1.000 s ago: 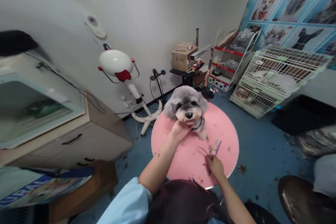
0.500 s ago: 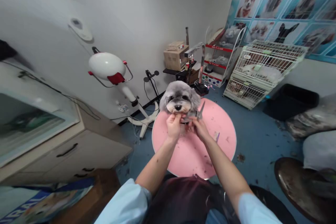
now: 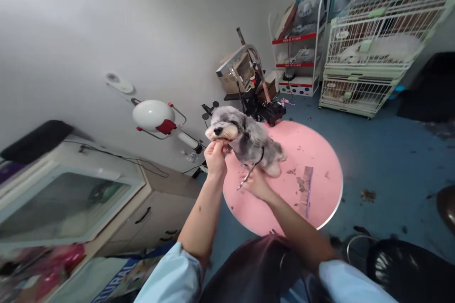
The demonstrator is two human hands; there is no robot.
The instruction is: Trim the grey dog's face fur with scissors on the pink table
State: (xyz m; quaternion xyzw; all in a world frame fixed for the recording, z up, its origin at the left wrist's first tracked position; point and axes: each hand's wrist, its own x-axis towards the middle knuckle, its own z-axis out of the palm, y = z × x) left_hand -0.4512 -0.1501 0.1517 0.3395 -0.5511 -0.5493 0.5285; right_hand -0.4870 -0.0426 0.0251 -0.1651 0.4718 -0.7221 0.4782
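A grey dog [image 3: 249,144] with a pale muzzle is on the round pink table [image 3: 284,203], its head turned to the left. My left hand [image 3: 216,160] is closed on the fur under its chin, fingers pinched together. Low in front of the dog's chest is my right hand [image 3: 258,184], closed around a pair of scissors [image 3: 249,176]. The scissors slant across the front of the dog's body; some of my right fingers are hidden behind them. A comb with a purple edge [image 3: 310,191] lies among fur clippings on the table's right side.
A metal grooming arm [image 3: 258,59] rises behind the table. To the left stand a white and red dryer [image 3: 154,116] and a cabinet [image 3: 156,218]. Wire cages [image 3: 377,52] holding a pale animal and a white shelf rack [image 3: 298,64] are at the back right.
The dog's head has turned from facing me to the left. My left hand has shifted left with its chin. My right hand and the scissors have dropped lower, and the view has swung.
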